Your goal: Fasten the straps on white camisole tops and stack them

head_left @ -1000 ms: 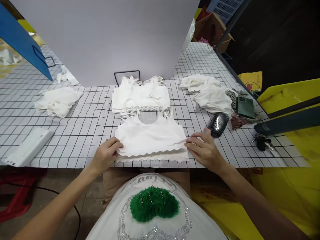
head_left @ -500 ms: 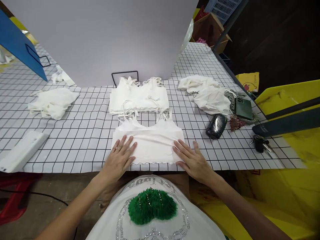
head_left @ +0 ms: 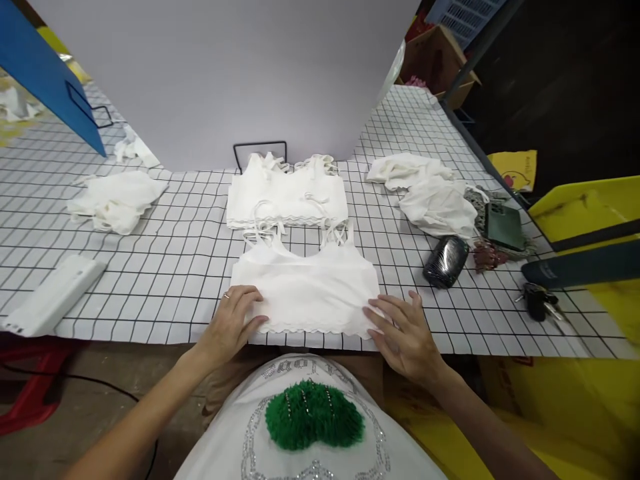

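A white camisole top with thin straps and a scalloped hem lies flat at the table's front edge, its straps pointing away from me. My left hand rests on its left side, fingers slightly bent and thumb apart. At the right side edge, my right hand touches the cloth with its fingers spread. Just beyond lies a neat stack of similar white tops, layered with their scalloped hems towards me. Both palms' undersides are hidden.
Crumpled white garments lie left and right. A white box-like device sits at the left front. On the right are a black shiny pouch, a green phone and keys. A grey panel stands behind.
My hands have drawn outward and lifted from lying flat to touching the top's sides with bent fingers. The cloth's creases look smoother. The view has shifted slightly.
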Demonstrator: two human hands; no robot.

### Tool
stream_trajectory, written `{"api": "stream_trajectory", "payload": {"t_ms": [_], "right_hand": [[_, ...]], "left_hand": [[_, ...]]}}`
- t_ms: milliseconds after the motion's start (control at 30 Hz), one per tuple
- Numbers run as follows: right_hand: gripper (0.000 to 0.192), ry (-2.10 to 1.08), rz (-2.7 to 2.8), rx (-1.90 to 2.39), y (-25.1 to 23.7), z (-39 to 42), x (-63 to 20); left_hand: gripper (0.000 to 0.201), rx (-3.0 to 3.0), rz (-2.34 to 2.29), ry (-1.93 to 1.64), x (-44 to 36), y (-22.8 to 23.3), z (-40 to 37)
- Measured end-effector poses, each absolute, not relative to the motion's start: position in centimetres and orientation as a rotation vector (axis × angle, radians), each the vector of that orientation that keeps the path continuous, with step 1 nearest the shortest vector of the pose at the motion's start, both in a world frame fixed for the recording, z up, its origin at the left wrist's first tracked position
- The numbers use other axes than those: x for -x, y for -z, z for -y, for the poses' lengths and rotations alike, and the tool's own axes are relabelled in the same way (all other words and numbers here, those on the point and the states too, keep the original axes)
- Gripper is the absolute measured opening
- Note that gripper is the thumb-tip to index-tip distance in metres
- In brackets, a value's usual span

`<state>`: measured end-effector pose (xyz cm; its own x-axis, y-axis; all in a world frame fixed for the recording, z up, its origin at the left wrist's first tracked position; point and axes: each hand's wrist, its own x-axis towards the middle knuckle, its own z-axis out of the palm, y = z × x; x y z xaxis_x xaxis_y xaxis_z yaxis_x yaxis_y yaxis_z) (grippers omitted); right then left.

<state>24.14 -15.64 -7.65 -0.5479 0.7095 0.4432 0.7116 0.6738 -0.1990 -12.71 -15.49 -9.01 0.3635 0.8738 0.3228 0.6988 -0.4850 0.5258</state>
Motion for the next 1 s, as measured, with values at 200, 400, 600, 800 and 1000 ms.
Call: {"api": "stream_trajectory", "payload": {"t_ms": [200, 400, 600, 800, 1000], "right_hand": [[0.026, -0.016, 2.301, 1.075, 6.6, 12.8, -23.0], [0.022, -0.172, 2.270, 0.916, 4.0, 3.5, -15.6], [0.028, -0.144, 2.534, 1.144, 4.4, -7.2, -5.0], [0.024, -0.136, 2.636, 1.221, 4.9, -11.5, -0.8], [0.025, -0.465, 2.129, 0.725, 3.8, -8.4, -2.2]], "left_hand": [[0.011, -2.161, -1.420, -0.903, 14.0, 8.0, 13.2], [0.019, -1.787, -1.660, -1.022, 16.0, 7.2, 5.6], [0.011, -1.590, -1.735, -0.983, 15.2, 7.0, -0.1], [0.019, -1.545, -1.725, -1.051, 16.0, 6.1, -1.1], [0.039, -1.157, -1.385, -1.207, 16.3, 4.2, -0.5]]}}
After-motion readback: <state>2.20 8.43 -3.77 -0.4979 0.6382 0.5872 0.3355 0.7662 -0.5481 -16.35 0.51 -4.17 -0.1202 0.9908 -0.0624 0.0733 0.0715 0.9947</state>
